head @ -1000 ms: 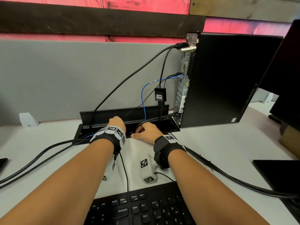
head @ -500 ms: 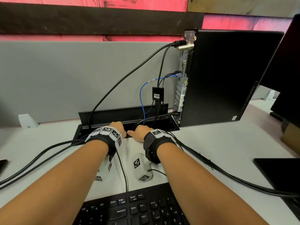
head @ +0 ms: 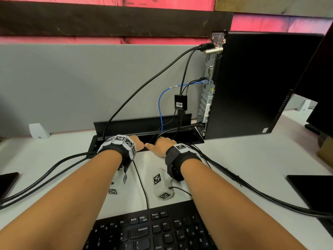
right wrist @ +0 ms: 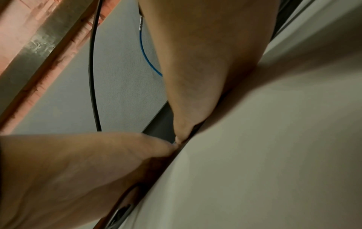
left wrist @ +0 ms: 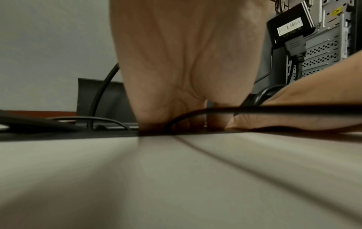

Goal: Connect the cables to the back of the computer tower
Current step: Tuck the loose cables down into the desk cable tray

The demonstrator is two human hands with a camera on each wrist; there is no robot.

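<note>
Bare skin first: the left hand point(head: 137, 141) and right hand point(head: 163, 144) lie side by side at lower centre of the head view, fingers dipped over the edge of the black cable trough point(head: 144, 128) sunk in the white worktop point(head: 243, 159). Whether either hand holds a plug I cannot tell; the fingertips are hidden. Thin black cables point(left wrist: 274, 109) cross under the left palm. I'd fish out one connector at a time, check its shape, then carry it to the black computer tower point(head: 261, 83) at right, whose rear panel already carries a blue network cable point(head: 162, 98).
</note>
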